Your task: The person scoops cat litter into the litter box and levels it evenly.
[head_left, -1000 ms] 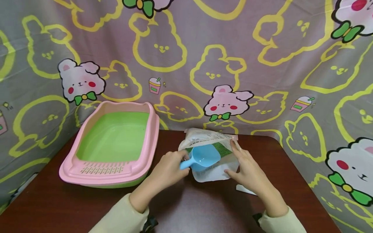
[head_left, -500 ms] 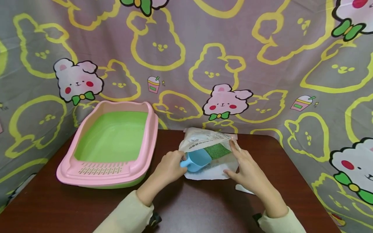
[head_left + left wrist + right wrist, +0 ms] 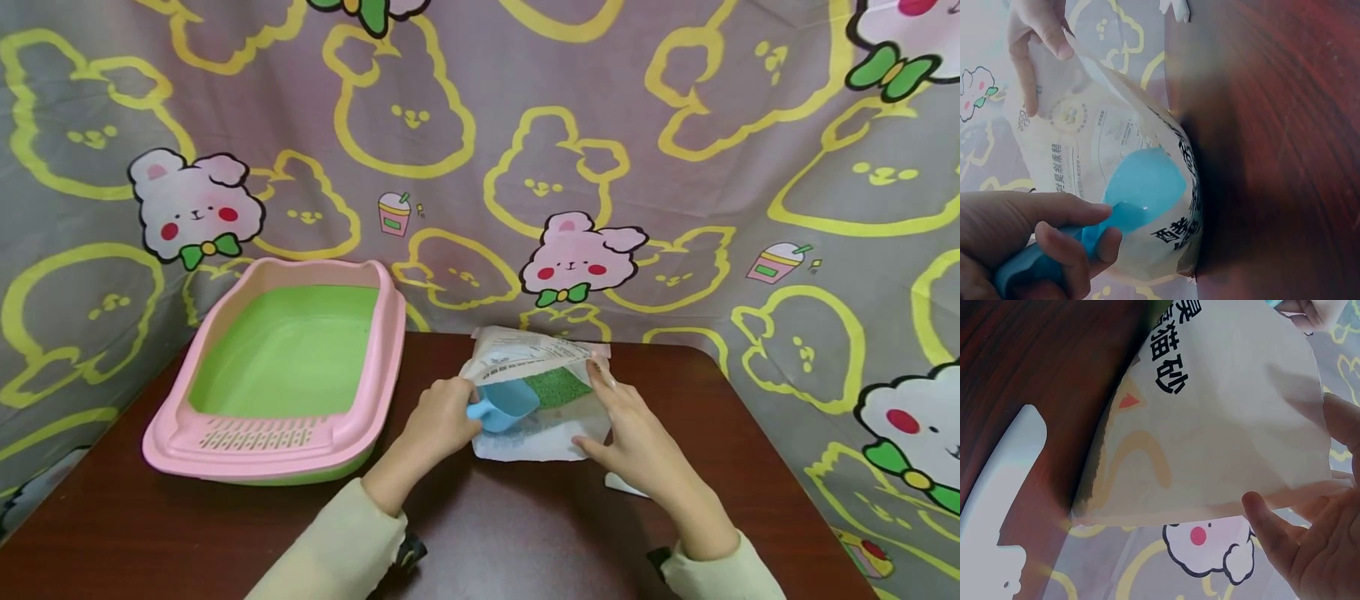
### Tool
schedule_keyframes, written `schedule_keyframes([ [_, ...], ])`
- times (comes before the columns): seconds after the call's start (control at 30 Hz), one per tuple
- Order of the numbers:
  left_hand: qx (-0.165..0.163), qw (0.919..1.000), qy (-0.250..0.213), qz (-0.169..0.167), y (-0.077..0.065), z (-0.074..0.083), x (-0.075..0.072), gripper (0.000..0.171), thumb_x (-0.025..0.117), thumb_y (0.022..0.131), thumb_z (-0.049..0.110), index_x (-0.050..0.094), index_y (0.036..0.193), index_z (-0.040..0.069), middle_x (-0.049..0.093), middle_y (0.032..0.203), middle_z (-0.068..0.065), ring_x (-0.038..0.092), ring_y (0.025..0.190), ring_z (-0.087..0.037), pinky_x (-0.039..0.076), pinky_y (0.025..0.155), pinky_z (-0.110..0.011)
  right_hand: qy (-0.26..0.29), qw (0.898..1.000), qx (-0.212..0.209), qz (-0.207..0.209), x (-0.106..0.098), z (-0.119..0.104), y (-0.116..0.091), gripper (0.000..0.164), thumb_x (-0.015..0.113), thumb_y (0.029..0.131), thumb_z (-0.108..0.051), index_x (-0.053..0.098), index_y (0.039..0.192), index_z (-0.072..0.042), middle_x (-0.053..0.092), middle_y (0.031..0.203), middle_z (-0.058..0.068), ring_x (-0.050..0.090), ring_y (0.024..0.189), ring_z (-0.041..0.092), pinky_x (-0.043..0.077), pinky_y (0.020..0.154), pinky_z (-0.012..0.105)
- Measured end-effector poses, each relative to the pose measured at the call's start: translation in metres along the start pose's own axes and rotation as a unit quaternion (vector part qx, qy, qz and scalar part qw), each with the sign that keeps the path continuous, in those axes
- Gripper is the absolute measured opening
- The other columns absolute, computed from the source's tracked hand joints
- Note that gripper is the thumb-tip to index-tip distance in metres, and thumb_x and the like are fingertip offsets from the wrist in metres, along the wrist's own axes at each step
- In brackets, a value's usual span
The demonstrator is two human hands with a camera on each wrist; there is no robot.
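My left hand (image 3: 438, 419) grips the handle of a light blue scoop (image 3: 512, 406). In the head view the scoop's bowl lies inside the mouth of a white cat litter bag (image 3: 528, 446), beside green granules (image 3: 557, 388). The left wrist view shows thumb and fingers wrapped round the handle and the scoop (image 3: 1147, 187) within the bag's opening. My right hand (image 3: 637, 429) holds the bag's right side, fingers at the upper edge and thumb lower down. From the right wrist, the thumb presses the printed outer face of the bag (image 3: 1222, 425), with other fingers partly hidden behind it.
A pink-rimmed litter box (image 3: 382, 350) with a green inside stands at the left of the dark wooden table (image 3: 510, 533). One flat white piece (image 3: 1007, 462) with a rounded end lies near my right wrist. A patterned curtain (image 3: 465, 83) closes off the back.
The scoop has moved left and slightly back, down into the bag's mouth, so more green granules show. My right hand stays at the bag's side.
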State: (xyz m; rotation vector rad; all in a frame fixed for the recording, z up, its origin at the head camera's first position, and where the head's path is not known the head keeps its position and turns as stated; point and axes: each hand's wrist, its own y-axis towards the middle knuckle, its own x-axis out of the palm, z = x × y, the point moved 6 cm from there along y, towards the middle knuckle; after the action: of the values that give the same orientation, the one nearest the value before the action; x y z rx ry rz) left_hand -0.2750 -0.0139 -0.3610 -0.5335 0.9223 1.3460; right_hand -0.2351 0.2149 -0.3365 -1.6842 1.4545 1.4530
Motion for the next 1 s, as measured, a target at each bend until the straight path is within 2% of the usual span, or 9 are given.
schedule_keyframes([
  [0.3, -0.009, 0.9998, -0.015, -0.012, 0.007, 0.002, 0.006, 0.013, 0.076, 0.074, 0.004, 0.064, 0.078, 0.009, 0.058, 0.070, -0.004, 0.049, 0.061, -0.021, 0.038, 0.049, -0.030, 0.003, 1.000, -0.005, 0.001, 0.001, -0.001, -0.001, 0.102, 0.084, 0.079, -0.022, 0.021, 0.158, -0.007, 0.019, 0.165, 0.013, 0.043, 0.133, 0.036, 0.045, 0.102, 0.053],
  [0.47, -0.011, 0.9998, -0.014, -0.003, 0.012, 0.003, 0.013, 0.014, 0.077, 0.074, 0.006, 0.065, 0.079, 0.010, 0.061, 0.074, -0.004, 0.052, 0.064, -0.022, 0.039, 0.050, -0.031, 0.002, 1.000, -0.008, 0.002, 0.003, -0.001, 0.000, 0.100, 0.084, 0.078, -0.022, 0.025, 0.156, -0.004, 0.022, 0.164, 0.014, 0.043, 0.134, 0.037, 0.044, 0.104, 0.054],
  [0.63, -0.011, 0.9998, -0.014, -0.003, 0.016, 0.007, 0.020, 0.014, 0.076, 0.074, 0.007, 0.065, 0.081, 0.012, 0.062, 0.078, -0.004, 0.053, 0.066, -0.023, 0.040, 0.051, -0.033, -0.002, 1.000, -0.023, 0.020, 0.002, -0.003, -0.002, 0.096, 0.085, 0.076, -0.019, 0.031, 0.153, 0.000, 0.028, 0.162, 0.017, 0.044, 0.132, 0.038, 0.043, 0.104, 0.054],
  [0.8, -0.012, 0.9997, -0.021, 0.002, 0.021, 0.010, 0.027, 0.014, 0.074, 0.075, 0.006, 0.063, 0.081, 0.012, 0.063, 0.080, -0.005, 0.054, 0.066, -0.023, 0.041, 0.051, -0.034, -0.007, 0.999, -0.036, 0.032, 0.001, -0.006, -0.003, 0.095, 0.086, 0.076, -0.017, 0.032, 0.153, 0.001, 0.028, 0.162, 0.017, 0.046, 0.130, 0.038, 0.043, 0.104, 0.053],
  [1.0, -0.012, 0.9994, -0.029, 0.011, 0.026, 0.013, 0.032, 0.013, 0.073, 0.076, 0.005, 0.065, 0.084, 0.011, 0.067, 0.088, -0.007, 0.059, 0.072, -0.027, 0.047, 0.056, -0.038, -0.006, 0.999, -0.032, 0.028, 0.001, -0.006, -0.003, 0.095, 0.086, 0.076, -0.018, 0.032, 0.153, 0.001, 0.027, 0.163, 0.016, 0.044, 0.132, 0.038, 0.043, 0.105, 0.053],
])
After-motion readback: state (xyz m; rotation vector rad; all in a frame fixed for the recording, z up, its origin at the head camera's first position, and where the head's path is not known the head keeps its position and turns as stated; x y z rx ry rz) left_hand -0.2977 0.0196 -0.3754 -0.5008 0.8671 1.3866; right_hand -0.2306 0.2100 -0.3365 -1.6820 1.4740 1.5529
